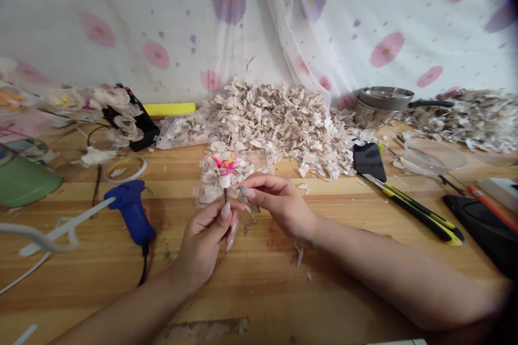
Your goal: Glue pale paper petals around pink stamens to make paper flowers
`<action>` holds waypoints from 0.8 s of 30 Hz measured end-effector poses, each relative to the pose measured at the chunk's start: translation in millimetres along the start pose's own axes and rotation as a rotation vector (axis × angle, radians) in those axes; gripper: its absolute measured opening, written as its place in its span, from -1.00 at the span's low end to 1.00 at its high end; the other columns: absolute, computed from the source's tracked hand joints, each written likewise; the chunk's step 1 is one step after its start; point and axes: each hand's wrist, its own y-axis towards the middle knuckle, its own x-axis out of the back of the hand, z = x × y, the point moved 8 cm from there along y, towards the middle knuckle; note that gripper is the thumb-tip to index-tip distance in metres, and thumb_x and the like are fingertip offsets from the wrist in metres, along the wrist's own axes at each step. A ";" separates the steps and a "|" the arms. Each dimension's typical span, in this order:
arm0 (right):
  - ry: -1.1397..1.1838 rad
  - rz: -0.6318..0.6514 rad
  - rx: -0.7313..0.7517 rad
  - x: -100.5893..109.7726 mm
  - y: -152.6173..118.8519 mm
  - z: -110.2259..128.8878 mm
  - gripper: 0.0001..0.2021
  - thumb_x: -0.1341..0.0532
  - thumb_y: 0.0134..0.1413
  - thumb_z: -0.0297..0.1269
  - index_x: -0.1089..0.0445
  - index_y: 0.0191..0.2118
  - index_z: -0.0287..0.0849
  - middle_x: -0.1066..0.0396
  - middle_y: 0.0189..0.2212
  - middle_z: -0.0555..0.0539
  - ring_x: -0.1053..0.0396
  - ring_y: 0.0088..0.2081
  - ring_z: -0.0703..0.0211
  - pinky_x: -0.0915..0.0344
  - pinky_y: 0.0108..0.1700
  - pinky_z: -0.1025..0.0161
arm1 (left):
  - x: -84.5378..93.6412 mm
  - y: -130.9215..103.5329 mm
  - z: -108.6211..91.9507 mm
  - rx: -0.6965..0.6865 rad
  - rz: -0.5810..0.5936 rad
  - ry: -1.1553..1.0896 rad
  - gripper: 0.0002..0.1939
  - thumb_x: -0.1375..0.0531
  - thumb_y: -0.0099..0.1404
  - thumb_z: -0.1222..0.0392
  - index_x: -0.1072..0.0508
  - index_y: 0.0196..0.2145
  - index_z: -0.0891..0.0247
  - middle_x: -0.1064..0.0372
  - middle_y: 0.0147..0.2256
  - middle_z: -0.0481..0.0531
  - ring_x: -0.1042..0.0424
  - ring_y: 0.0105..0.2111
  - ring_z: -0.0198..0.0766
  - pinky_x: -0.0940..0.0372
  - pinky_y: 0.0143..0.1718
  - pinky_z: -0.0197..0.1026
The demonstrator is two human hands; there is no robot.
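Observation:
My left hand (208,237) pinches the thin dark stem of a small flower piece (225,179), which stands upright with a white base and pink and yellow strands on top. Just right of it, my right hand (279,202) is closed, thumb and fingertips together, around something small and pale that I cannot make out. Behind both hands lies a clear plastic tray (201,186) holding pale petals. A large heap of dry whitish petals (279,118) rises at the back.
On the left are a blue glue gun (135,213), a tape roll (125,168), a green pot (28,178) and finished flowers (115,102). At right lie a yellow-black cutter (416,210), metal bowls (382,99) and a black holder (481,226).

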 end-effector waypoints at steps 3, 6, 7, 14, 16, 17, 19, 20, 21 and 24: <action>0.031 -0.078 -0.025 7.7 0.9 -3.9 -0.85 -0.42 -0.11 -0.22 -0.56 -0.35 -0.09 -0.43 -0.50 0.09 -0.20 -0.51 0.37 -0.14 -0.41 0.33 | -3.9 1.5 -0.1 -0.007 0.038 -0.030 -0.75 -0.31 0.21 -0.04 -0.58 -0.35 0.19 -0.26 -0.68 -0.17 -0.19 -0.67 -0.49 -0.11 -0.62 -0.44; 0.020 -0.139 -0.048 14.1 1.5 -6.2 -0.84 -0.40 -0.09 -0.20 -0.55 -0.35 -0.13 -0.36 -0.56 0.10 -0.13 -0.54 0.38 -0.06 -0.45 0.32 | -9.8 1.7 1.4 -0.007 0.113 -0.025 -0.75 -0.26 0.26 -0.04 -0.57 -0.30 0.20 -0.33 -0.68 -0.15 -0.25 -0.67 -0.46 -0.16 -0.57 -0.42; 0.013 -0.158 -0.048 16.1 1.5 -5.9 -0.84 -0.39 -0.09 -0.19 -0.54 -0.37 -0.15 -0.34 -0.58 0.10 -0.13 -0.54 0.37 -0.06 -0.45 0.32 | -11.4 1.3 1.9 -0.010 0.137 -0.018 -0.74 -0.25 0.28 -0.04 -0.56 -0.29 0.20 -0.35 -0.67 -0.14 -0.27 -0.67 -0.45 -0.17 -0.56 -0.41; 0.057 -0.255 -0.056 26.2 1.9 -3.8 -0.78 -0.39 -0.13 -0.17 -0.45 -0.46 -0.21 -0.33 -0.56 0.07 -0.13 -0.54 0.37 -0.01 -0.46 0.32 | -11.4 -2.7 7.4 -0.017 0.190 0.051 -0.73 -0.19 0.33 -0.03 -0.53 -0.28 0.21 -0.34 -0.65 -0.14 -0.25 -0.67 -0.46 -0.16 -0.61 -0.42; 0.071 -0.271 -0.063 27.7 2.3 -4.7 -0.77 -0.38 -0.13 -0.15 -0.44 -0.46 -0.22 -0.33 -0.56 0.06 -0.13 -0.55 0.37 0.00 -0.46 0.33 | -9.7 -2.6 10.2 -0.002 0.181 0.071 -0.73 -0.18 0.34 -0.03 -0.52 -0.27 0.22 -0.34 -0.65 -0.14 -0.24 -0.68 -0.46 -0.15 -0.63 -0.42; 0.077 -0.277 -0.067 28.3 2.6 -5.5 -0.76 -0.37 -0.11 -0.14 -0.43 -0.46 -0.22 -0.33 -0.56 0.06 -0.12 -0.55 0.37 0.00 -0.46 0.33 | -9.1 -2.2 11.3 0.006 0.176 0.078 -0.73 -0.18 0.34 -0.03 -0.52 -0.27 0.22 -0.34 -0.65 -0.14 -0.24 -0.68 -0.46 -0.15 -0.64 -0.42; 0.077 -0.289 -0.058 30.1 3.6 -6.6 -0.75 -0.36 -0.08 -0.12 -0.40 -0.46 -0.21 -0.31 -0.56 0.06 -0.13 -0.55 0.36 0.00 -0.46 0.33 | -8.1 -0.7 12.4 0.014 0.164 0.087 -0.72 -0.18 0.34 -0.04 -0.50 -0.27 0.23 -0.35 -0.65 -0.13 -0.25 -0.68 -0.45 -0.15 -0.65 -0.41; 0.073 -0.294 -0.044 31.4 4.4 -6.3 -0.75 -0.34 -0.07 -0.12 -0.39 -0.46 -0.21 -0.30 -0.57 0.06 -0.13 -0.55 0.36 0.00 -0.46 0.33 | -8.0 0.3 12.4 0.014 0.161 0.091 -0.71 -0.18 0.33 -0.05 -0.50 -0.27 0.24 -0.35 -0.65 -0.13 -0.25 -0.69 -0.45 -0.15 -0.65 -0.41; 0.066 -0.301 -0.025 33.0 5.5 -5.1 -0.75 -0.33 -0.05 -0.12 -0.38 -0.47 -0.20 -0.29 -0.58 0.07 -0.13 -0.56 0.35 0.00 -0.46 0.33 | -8.3 1.3 12.2 0.012 0.161 0.094 -0.70 -0.18 0.33 -0.06 -0.49 -0.28 0.25 -0.35 -0.65 -0.13 -0.24 -0.69 -0.44 -0.15 -0.65 -0.41; 0.031 -0.310 0.052 38.4 10.8 7.6 -0.78 -0.31 -0.03 -0.15 -0.35 -0.48 -0.18 -0.25 -0.62 0.09 -0.10 -0.57 0.35 0.02 -0.48 0.33 | -9.8 4.5 10.6 0.005 0.158 0.117 -0.66 -0.19 0.31 -0.10 -0.47 -0.30 0.27 -0.34 -0.66 -0.13 -0.23 -0.70 -0.44 -0.15 -0.66 -0.39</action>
